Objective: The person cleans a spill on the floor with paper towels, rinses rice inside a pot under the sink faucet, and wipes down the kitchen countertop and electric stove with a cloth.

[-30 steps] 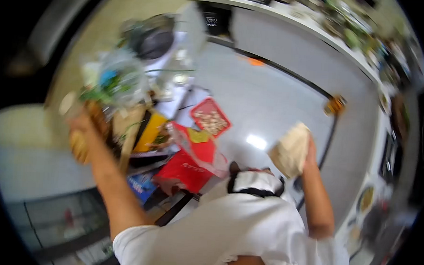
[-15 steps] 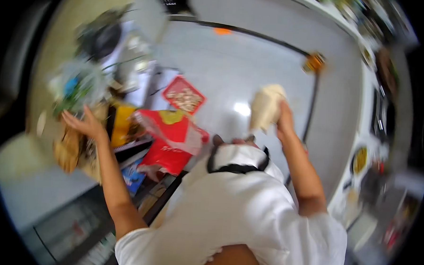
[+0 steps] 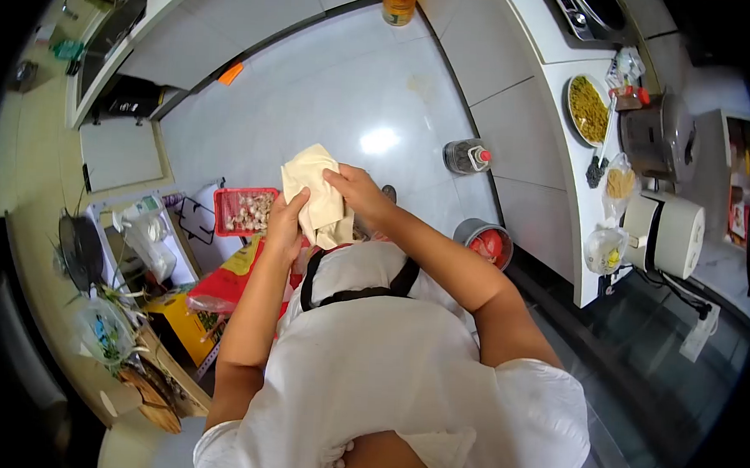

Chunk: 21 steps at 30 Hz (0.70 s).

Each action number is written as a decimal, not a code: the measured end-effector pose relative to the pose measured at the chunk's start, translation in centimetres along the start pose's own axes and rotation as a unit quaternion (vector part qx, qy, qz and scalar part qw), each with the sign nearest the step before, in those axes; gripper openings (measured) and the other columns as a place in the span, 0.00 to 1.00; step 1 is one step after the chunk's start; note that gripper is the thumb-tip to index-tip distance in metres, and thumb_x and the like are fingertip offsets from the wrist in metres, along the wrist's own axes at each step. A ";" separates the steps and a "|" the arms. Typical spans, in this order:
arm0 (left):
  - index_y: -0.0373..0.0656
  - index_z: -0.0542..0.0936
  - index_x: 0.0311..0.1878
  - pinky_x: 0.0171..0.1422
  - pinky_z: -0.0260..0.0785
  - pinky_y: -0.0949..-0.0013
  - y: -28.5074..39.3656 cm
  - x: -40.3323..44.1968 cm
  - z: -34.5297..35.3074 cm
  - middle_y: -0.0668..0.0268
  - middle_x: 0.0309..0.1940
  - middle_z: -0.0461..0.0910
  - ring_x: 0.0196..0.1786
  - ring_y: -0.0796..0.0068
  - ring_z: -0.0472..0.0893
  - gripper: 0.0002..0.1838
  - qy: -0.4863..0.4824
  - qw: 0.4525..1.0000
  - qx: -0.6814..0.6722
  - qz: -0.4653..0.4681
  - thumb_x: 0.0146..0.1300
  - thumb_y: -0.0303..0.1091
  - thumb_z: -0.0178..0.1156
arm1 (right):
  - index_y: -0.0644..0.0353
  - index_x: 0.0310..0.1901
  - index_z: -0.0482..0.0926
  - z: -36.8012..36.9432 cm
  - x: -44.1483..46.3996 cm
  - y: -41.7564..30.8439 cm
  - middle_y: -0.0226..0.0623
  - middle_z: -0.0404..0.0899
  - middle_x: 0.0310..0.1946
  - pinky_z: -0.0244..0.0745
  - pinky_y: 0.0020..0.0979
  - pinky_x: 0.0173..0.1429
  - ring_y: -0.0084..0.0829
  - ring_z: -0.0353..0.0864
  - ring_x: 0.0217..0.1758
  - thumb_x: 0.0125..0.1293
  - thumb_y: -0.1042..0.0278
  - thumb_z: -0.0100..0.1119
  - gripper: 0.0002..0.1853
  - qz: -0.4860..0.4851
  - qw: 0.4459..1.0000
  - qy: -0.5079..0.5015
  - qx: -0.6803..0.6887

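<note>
The soft, cream-coloured cloth [image 3: 315, 189] is held up above the pale tiled floor [image 3: 305, 105], seemingly only partly folded or smoothed: its upper part lies fairly flat, its lower end is crumpled. The left hand [image 3: 286, 226] and right hand [image 3: 362, 193] grip opposite edges, thumbs pressed on the fabric. Near the left hand sits a red, rectangular plastic basket [image 3: 222, 213] of small, pale bulbs [image 3: 250, 210].

The cream cloth [image 3: 316, 200] hides part of the left hand [image 3: 287, 224].
</note>
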<state>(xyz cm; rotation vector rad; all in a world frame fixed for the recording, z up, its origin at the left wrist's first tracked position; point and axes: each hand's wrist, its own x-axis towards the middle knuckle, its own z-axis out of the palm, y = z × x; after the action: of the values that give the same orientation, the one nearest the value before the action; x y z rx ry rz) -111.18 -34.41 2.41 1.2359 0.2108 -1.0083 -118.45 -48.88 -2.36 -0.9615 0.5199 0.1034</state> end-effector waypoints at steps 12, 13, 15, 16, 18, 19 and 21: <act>0.40 0.69 0.61 0.56 0.72 0.62 -1.1 11.0 9.0 0.59 0.53 0.76 0.53 0.66 0.77 0.22 -0.010 0.989 0.072 -0.127 0.72 0.45 0.47 | 0.55 0.58 0.75 -6.2 -0.8 -1.8 0.39 0.72 0.49 0.74 0.28 0.40 0.29 0.76 0.32 0.62 0.68 0.61 0.21 -0.191 0.890 0.228 -0.347; 0.41 0.69 0.62 0.58 0.72 0.61 -0.8 12.2 9.4 0.58 0.55 0.75 0.55 0.66 0.76 0.24 -0.025 0.985 0.039 -0.166 0.73 0.49 0.45 | 0.56 0.58 0.75 -6.5 0.2 -1.7 0.39 0.72 0.50 0.74 0.29 0.41 0.30 0.77 0.32 0.63 0.67 0.61 0.21 -0.189 0.879 0.228 -0.374; 0.42 0.66 0.64 0.60 0.70 0.61 -0.7 14.6 9.1 0.58 0.58 0.73 0.58 0.65 0.75 0.32 -0.065 0.982 0.031 -0.174 0.71 0.59 0.41 | 0.56 0.57 0.76 -7.3 2.5 -2.0 0.40 0.75 0.49 0.74 0.32 0.43 0.36 0.78 0.36 0.61 0.68 0.61 0.21 -0.164 0.857 0.255 -0.416; 0.43 0.65 0.65 0.61 0.68 0.61 -0.3 15.7 9.2 0.59 0.59 0.72 0.59 0.66 0.74 0.32 -0.076 0.980 0.021 -0.185 0.71 0.61 0.41 | 0.56 0.56 0.77 -7.9 3.8 -2.2 0.40 0.76 0.48 0.74 0.33 0.43 0.38 0.79 0.37 0.61 0.68 0.61 0.20 -0.174 0.833 0.267 -0.452; 0.45 0.61 0.68 0.68 0.61 0.62 -0.4 19.1 8.6 0.62 0.65 0.66 0.65 0.69 0.68 0.35 -0.081 0.976 0.040 -0.199 0.69 0.64 0.41 | 0.57 0.53 0.79 -9.1 6.6 -2.9 0.40 0.78 0.44 0.75 0.34 0.43 0.40 0.79 0.38 0.60 0.69 0.61 0.18 -0.163 0.800 0.286 -0.502; 0.45 0.59 0.69 0.68 0.60 0.62 -0.4 21.0 8.1 0.63 0.66 0.65 0.66 0.69 0.67 0.36 -0.106 0.972 0.046 -0.205 0.69 0.64 0.42 | 0.57 0.51 0.80 -9.8 8.1 -3.3 0.40 0.79 0.42 0.75 0.35 0.43 0.41 0.80 0.38 0.59 0.70 0.61 0.17 -0.144 0.791 0.295 -0.516; 0.45 0.54 0.72 0.68 0.58 0.62 -0.8 25.4 7.0 0.64 0.68 0.63 0.67 0.68 0.65 0.39 -0.155 0.962 0.056 -0.218 0.69 0.64 0.43 | 0.57 0.48 0.82 -12.3 12.1 -3.2 0.39 0.80 0.38 0.75 0.35 0.43 0.41 0.81 0.37 0.59 0.70 0.61 0.14 -0.116 0.797 0.317 -0.501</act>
<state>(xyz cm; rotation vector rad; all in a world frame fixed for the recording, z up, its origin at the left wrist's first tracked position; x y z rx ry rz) -99.73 -53.62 -11.54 1.1363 0.1856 -1.6004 -111.54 -62.36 -11.27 -2.1361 0.9961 -0.2068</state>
